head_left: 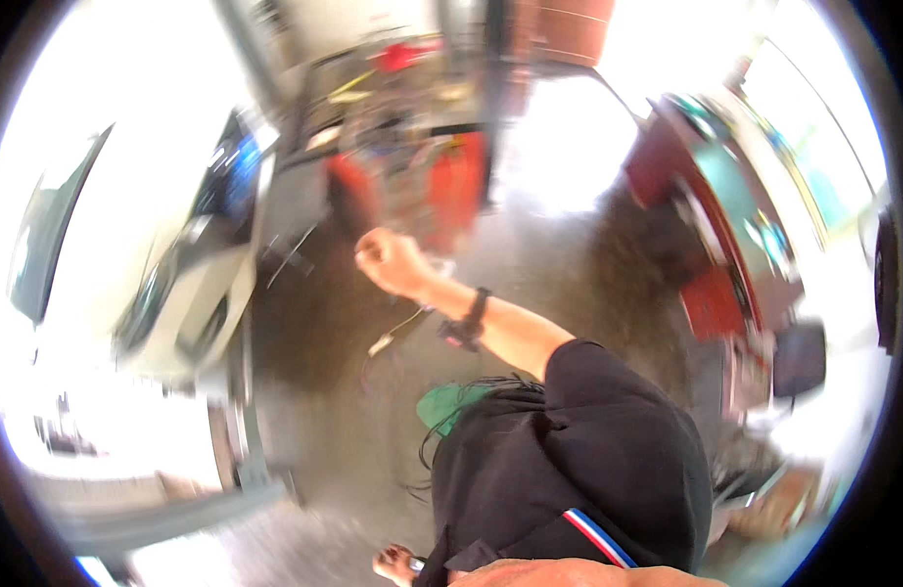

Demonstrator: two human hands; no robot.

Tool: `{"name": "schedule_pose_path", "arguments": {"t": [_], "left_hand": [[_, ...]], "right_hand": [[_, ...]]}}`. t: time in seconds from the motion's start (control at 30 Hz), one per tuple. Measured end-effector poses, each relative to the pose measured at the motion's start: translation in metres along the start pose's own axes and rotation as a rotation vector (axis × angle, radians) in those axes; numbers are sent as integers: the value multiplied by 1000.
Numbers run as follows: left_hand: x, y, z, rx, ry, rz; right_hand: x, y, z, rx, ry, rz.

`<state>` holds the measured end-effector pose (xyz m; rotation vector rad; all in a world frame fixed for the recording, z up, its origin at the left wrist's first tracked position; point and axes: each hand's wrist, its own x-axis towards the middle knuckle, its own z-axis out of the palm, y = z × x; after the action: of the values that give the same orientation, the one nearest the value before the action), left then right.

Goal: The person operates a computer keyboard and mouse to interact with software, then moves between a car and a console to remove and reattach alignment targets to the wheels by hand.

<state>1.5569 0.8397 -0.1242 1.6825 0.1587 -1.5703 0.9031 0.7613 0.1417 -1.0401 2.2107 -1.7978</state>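
Note:
My right hand (pixel 391 262) is stretched out forward and to the left, with a black band on its wrist. Its fingers are curled into a fist, and nothing shows in it. A thin pale cord with a whitish end (pixel 381 344) appears just below that hand, seemingly over the dark floor. Low in the view, my left hand (pixel 396 564) hangs beside my body, small and partly cut off. Whether its fingers are curled or apart is unclear. Dark cords and a green piece (pixel 447 405) show at the front of my black shirt.
Blurred red-orange panels (pixel 455 184) stand ahead, below a cluttered surface. A pale machine-like unit (pixel 192 303) and a dark screen (pixel 62 230) are at left. On the right is a reddish desk (pixel 711 303) with a dark chair (pixel 800 360) near it.

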Motion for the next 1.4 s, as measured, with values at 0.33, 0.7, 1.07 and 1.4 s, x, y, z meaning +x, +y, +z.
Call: {"name": "schedule_pose_path", "arguments": {"t": [0.33,0.7,1.07,1.4], "left_hand": [[11,-37,-206,-651,16,271],[-75,-114,-249,-1130,936,-37],[20,-43,-171,-1558,1048,-49],[186,379,-415,-1010,666,109]], "right_hand": [[-109,-92,279,337,-695,28],[-263,-228,578,346,-1371,-327],[-456,-390,811,323,-1830,-905],[-512,-517,1024,249,-1626,-702]]}}
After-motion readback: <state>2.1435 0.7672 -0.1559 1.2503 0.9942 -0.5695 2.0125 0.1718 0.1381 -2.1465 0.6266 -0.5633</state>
